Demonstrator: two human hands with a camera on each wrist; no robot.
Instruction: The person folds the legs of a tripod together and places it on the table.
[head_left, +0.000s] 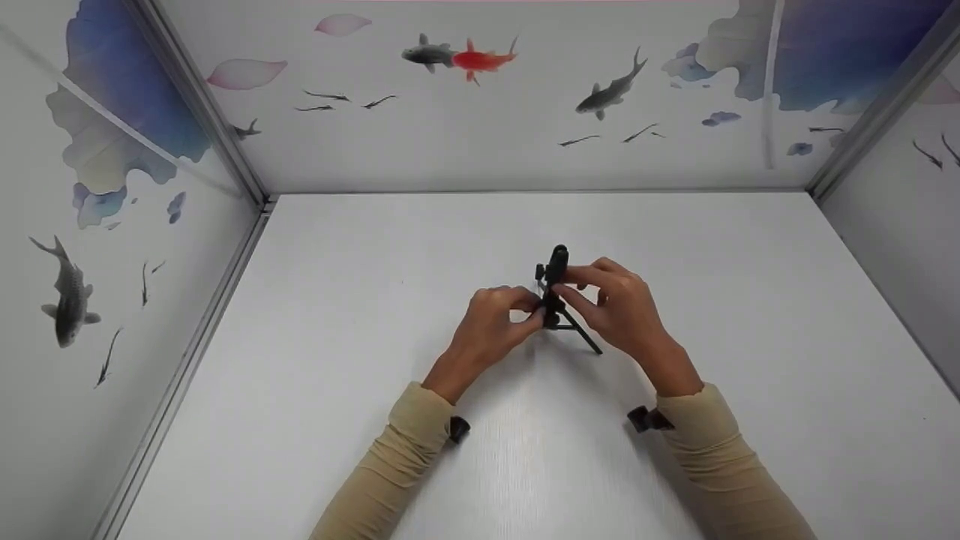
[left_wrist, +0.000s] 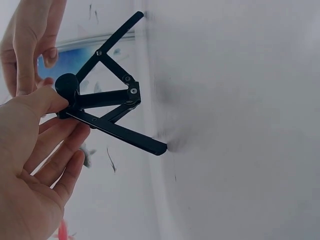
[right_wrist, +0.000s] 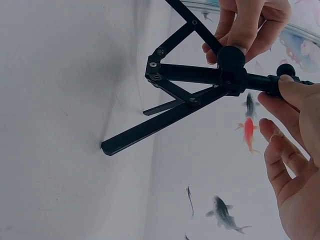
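A small black tripod (head_left: pixel 556 289) stands on the white tabletop with its legs spread, its upper part rising between the two hands. My left hand (head_left: pixel 491 319) pinches it low, at the collar where the legs meet, beside a large round knob (left_wrist: pixel 67 87). Higher up, my right hand (head_left: pixel 619 307) holds the central shaft between thumb and index finger, close to a smaller knob (right_wrist: pixel 285 70). The right hand's other fingers stay loosely bent, away from the tripod. Hinged braces (right_wrist: pixel 175 37) join the legs to the centre tube. The tripod's top is cut off in the right wrist view.
White panels (head_left: pixel 525 150) printed with fish and petals enclose the table (head_left: pixel 337 420) at the back and both sides. Metal frame strips (head_left: pixel 225 292) run along the edges. A black wrist camera (head_left: pixel 459 429) sits by the left cuff, another (head_left: pixel 646 418) by the right.
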